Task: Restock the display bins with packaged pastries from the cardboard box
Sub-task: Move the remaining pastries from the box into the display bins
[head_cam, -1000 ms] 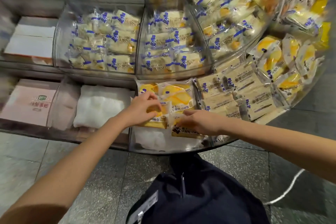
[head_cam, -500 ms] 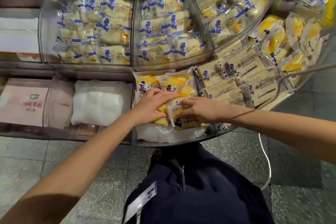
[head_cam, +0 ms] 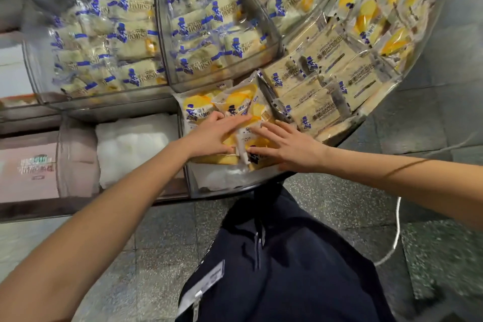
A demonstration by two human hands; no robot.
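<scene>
Toward the rear wall of the lower middle bin (head_cam: 206, 188), both hands lie flat on a small heap of yellow packs (head_cam: 236, 102). On the heap's left side the left hand (head_cam: 213, 136) presses with fingers straight and slightly apart. On its right side the right hand (head_cam: 286, 148) presses with fingers straight and splayed wide. Neither hand grips anything. The box is not in view.

This looks like settling and squaring the packs just put in. To do it well, I would press lightly with flat palms (the cakes inside are probably soft and would crush). I would slide the heap back until it meets the rear wall and lap the packs like tiles, print upward. Film wrappers are slick, so a push from one side may send one pack riding over another. Guiding both sides at once should prevent that. Along the bin's front edge white padding (head_cam: 222, 178) shows bare, so more packs would seem to fit there.

The packs are pillow-shaped, in glossy clear film with crimped ends, yellow filling and dark blue print. The bin's walls are clear hard plastic, curved at the front. Above it lie paler banded packs (head_cam: 136, 44). To its right lie flatter, squarer beige packs (head_cam: 318, 102), and to its left a white wad (head_cam: 136, 146).
</scene>
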